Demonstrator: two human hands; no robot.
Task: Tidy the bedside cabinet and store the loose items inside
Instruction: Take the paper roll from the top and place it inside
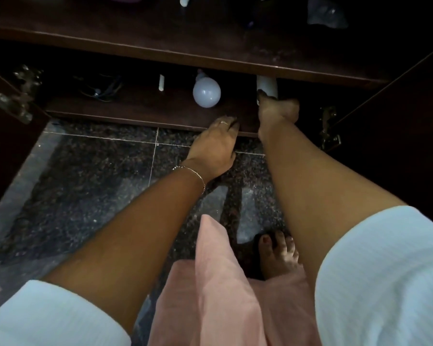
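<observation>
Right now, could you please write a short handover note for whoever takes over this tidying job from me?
Left hand: fingers curled over the front edge of the shelf.
Right hand: grips a white bottle at the shelf's right end, inside the cabinet.
Done: light bulb, small white stick and tangle of cables lie on the shelf.
Left: the cabinet top carries a white item and a crumpled clear bag. Release the bottle, store those, then shut the open doors.
</observation>
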